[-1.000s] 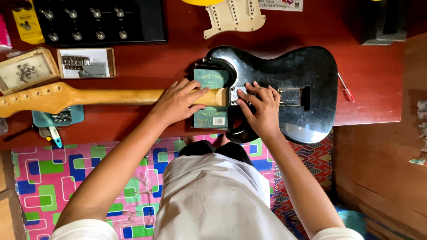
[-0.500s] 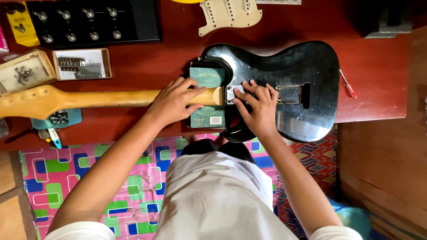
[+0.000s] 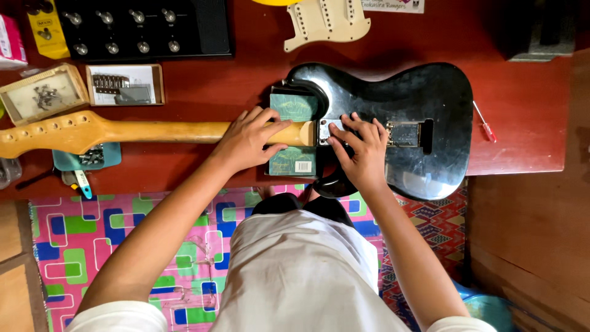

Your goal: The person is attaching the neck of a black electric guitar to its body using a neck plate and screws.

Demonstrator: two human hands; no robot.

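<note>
Head view, looking straight down, gives me both hands on a dismantled guitar on the dark red wooden tabletop (image 3: pixel 203 92). My left hand (image 3: pixel 249 140) is wrapped over the heel end of the pale yellow wooden guitar neck (image 3: pixel 123 131), fingers curled round it in a holding grip; the rest of the neck runs away from that hand to its outer side. Under this hand lies a green rectangular book (image 3: pixel 294 134) propping the neck. My right hand (image 3: pixel 362 150) lies spread and flat, fingertips pressing the glossy black guitar body (image 3: pixel 424 104) at the neck pocket, holding nothing; the body stretches beyond and to the right of that hand. Just past the body's far edge lies a small red-handled screwdriver (image 3: pixel 482 123), well apart from either hand.
</note>
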